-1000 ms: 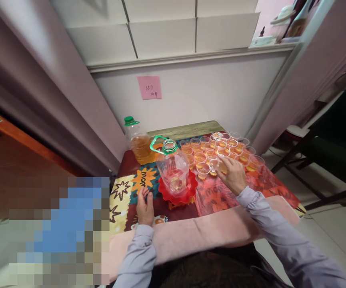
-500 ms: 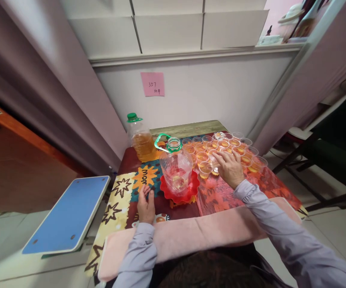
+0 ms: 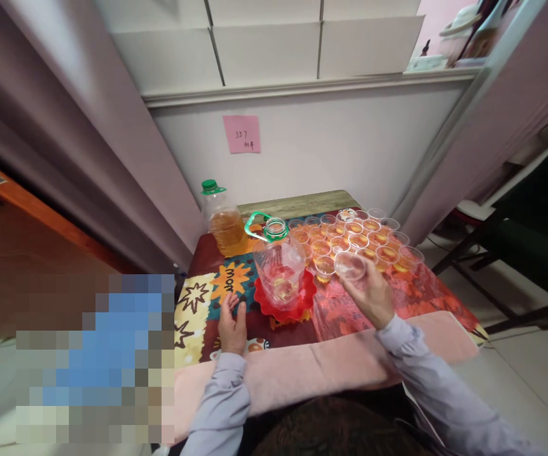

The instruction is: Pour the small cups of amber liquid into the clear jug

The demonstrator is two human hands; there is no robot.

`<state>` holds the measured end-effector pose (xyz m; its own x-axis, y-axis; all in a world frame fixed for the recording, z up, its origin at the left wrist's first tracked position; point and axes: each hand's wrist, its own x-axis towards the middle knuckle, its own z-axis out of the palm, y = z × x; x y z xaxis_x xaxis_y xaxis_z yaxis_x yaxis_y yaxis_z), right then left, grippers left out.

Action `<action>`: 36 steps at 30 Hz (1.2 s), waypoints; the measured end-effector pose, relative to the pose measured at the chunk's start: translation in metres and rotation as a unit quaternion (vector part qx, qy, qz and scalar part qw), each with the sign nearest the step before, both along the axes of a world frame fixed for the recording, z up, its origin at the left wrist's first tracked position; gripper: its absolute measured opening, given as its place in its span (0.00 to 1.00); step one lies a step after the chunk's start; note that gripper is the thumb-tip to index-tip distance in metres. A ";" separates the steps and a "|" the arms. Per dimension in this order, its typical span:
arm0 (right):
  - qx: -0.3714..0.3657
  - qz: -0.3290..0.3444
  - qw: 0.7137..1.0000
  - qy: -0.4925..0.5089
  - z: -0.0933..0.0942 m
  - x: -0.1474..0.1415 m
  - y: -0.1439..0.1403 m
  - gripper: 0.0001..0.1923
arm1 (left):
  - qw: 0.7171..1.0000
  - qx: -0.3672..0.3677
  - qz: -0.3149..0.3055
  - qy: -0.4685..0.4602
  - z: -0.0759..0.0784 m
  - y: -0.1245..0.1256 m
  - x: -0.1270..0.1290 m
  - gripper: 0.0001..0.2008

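A clear plastic cup [image 3: 350, 266] is gripped by my right hand [image 3: 373, 294], lifted just in front of the other cups and tilted toward me. Several clear cups [image 3: 325, 266] with amber liquid stand close together on the table's right half. Near the table's left front, my left hand [image 3: 232, 326] rests with fingers apart, holding nothing. Between my hands a clear jug [image 3: 279, 266] with a green handle and an uncapped neck stands in a red scalloped dish [image 3: 267, 307]. Only a little pale liquid shows low in the jug.
A green-capped jug [image 3: 229, 231], partly filled with amber liquid, stands at the back left. A pink padded cloth [image 3: 302, 373] covers the table's front edge. The white wall [image 3: 312, 145] with a pink note [image 3: 242, 134] rises behind. A dark chair [image 3: 530, 215] stands at the right.
My right hand has taken hold of a cup from the front of the group and brought it slightly toward me. My left hand and the jugs have stayed in place.
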<state>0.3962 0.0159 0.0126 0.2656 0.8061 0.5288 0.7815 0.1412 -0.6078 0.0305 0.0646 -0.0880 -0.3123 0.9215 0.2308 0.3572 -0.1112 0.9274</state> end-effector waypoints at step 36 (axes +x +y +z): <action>-0.015 -0.305 0.922 0.238 -0.061 0.198 0.021 0.31 | 0.997 0.011 -0.017 0.079 0.003 0.000 -0.003 0.29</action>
